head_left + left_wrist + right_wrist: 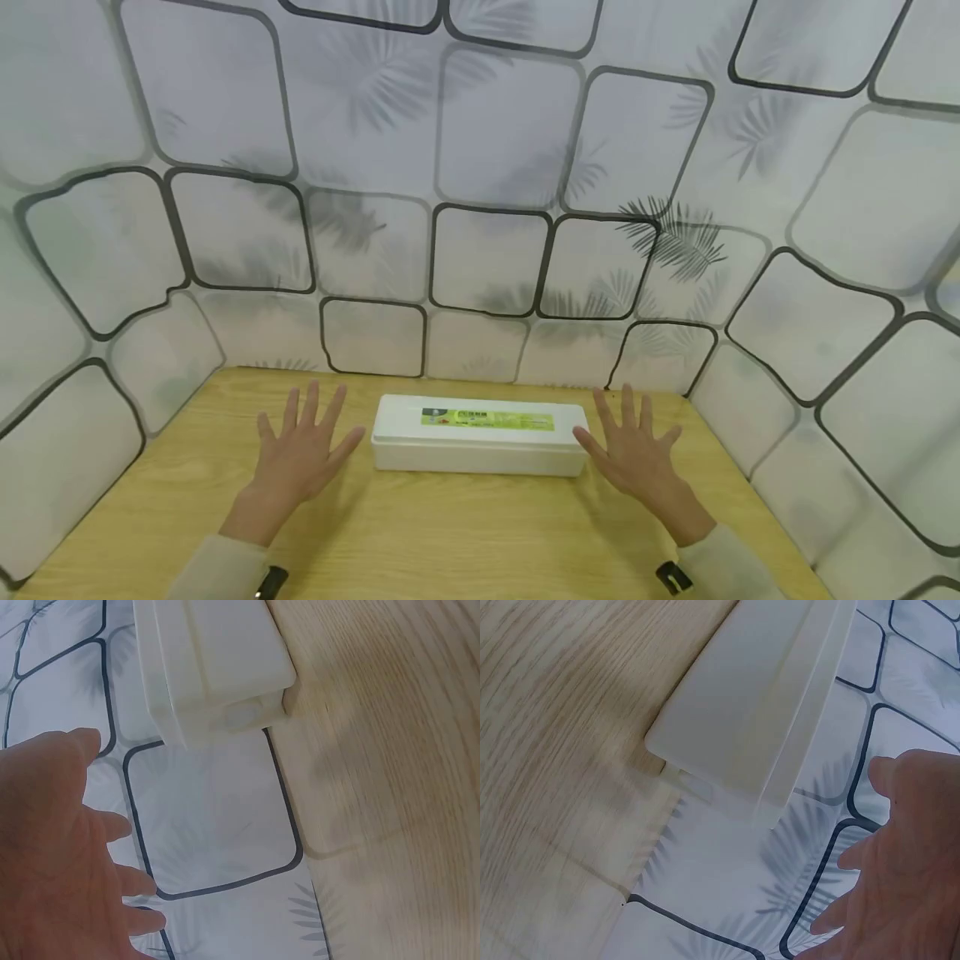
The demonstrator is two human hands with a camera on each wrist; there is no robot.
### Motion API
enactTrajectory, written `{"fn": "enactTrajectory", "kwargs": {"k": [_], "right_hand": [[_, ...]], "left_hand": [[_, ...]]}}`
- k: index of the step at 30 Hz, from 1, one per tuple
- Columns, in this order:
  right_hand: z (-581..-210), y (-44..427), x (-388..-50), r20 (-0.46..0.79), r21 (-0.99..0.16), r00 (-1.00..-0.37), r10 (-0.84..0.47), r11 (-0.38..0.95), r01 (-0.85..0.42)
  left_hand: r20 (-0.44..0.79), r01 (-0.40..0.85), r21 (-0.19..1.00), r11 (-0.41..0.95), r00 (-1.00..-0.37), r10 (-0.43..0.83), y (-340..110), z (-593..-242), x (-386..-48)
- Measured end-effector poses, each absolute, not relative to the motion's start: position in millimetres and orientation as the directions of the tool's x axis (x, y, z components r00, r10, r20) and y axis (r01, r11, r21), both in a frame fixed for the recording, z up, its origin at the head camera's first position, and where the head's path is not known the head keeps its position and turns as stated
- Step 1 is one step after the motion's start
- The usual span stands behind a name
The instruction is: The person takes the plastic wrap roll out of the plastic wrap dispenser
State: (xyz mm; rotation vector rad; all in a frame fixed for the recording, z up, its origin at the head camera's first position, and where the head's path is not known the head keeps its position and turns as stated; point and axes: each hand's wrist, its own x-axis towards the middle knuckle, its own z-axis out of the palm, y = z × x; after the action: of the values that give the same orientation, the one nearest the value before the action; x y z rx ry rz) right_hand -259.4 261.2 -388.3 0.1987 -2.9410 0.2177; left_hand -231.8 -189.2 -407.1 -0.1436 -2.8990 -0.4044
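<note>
A long white lidded box (480, 460) lies crosswise on the wooden table, with a green and yellow label (487, 419) on its lid. To its left my left hand (298, 457) hovers with fingers spread, apart from the box. My right hand (637, 454) is spread the same way at the box's right end; in the head view its thumb overlaps the box's edge. In the left wrist view the box end (225, 667) stands clear of my left hand (52, 847). A gap also separates my right hand (907, 862) from the box (735, 697) in the right wrist view.
The table (450, 533) has a light wood grain. Behind it and at both sides rise walls (495, 258) covered in white paper with dark rounded outlines and grey leaves. Dark straps show at both sleeve cuffs (225, 571).
</note>
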Motion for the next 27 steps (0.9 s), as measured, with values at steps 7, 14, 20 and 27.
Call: {"fn": "enactTrajectory", "kwargs": {"k": [7,14,20,27], "right_hand": [[-384.6,258.2,-259.8,0.206,-0.128,-0.971,-0.12,0.981,-0.148],[-385.2,260.8,-259.9,0.189,-0.113,-0.975,-0.113,0.984,-0.136],[-385.6,260.5,-259.2,0.191,-0.127,-0.974,-0.12,0.981,-0.146],[-386.2,259.4,-258.7,0.193,-0.126,-0.973,-0.127,0.98,-0.153]], "left_hand": [[0.235,0.122,0.246,0.962,-0.97,0.063,-188.5,-405.0,-230.9],[0.224,0.125,0.253,0.959,-0.972,0.068,-186.9,-406.5,-232.0],[0.234,0.128,0.255,0.958,-0.97,0.067,-185.6,-407.1,-231.8],[0.226,0.13,0.273,0.953,-0.972,0.068,-185.8,-407.3,-231.5]]}}
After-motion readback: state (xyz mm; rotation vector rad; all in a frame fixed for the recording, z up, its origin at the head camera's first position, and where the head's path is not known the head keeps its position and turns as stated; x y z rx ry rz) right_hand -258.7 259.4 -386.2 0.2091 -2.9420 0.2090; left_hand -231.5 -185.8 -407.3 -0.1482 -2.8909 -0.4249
